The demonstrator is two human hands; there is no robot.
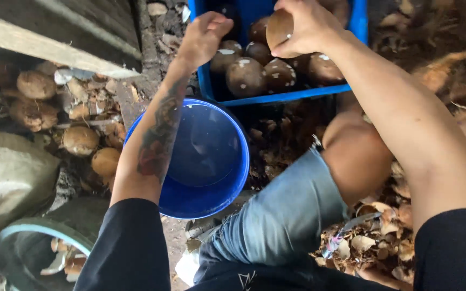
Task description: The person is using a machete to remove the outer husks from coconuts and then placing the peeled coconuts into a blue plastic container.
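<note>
My right hand (308, 24) grips a brown peeled coconut (279, 28) and holds it over a blue crate (276, 96) at the top centre. Several more peeled coconuts (246, 76) with white patches lie inside the crate. My left hand (205, 36) hovers at the crate's left edge, fingers curled into a loose fist with nothing visible in it. Directly under my left forearm stands a blue bucket (206, 200) holding liquid.
Unpeeled coconuts (80, 140) are heaped on the left under wooden boards (49, 46). A dark tub (33, 229) with husk scraps sits at the lower left. Husk shavings (376, 242) and a knife (351, 227) lie on the ground by my bent knee (351, 156).
</note>
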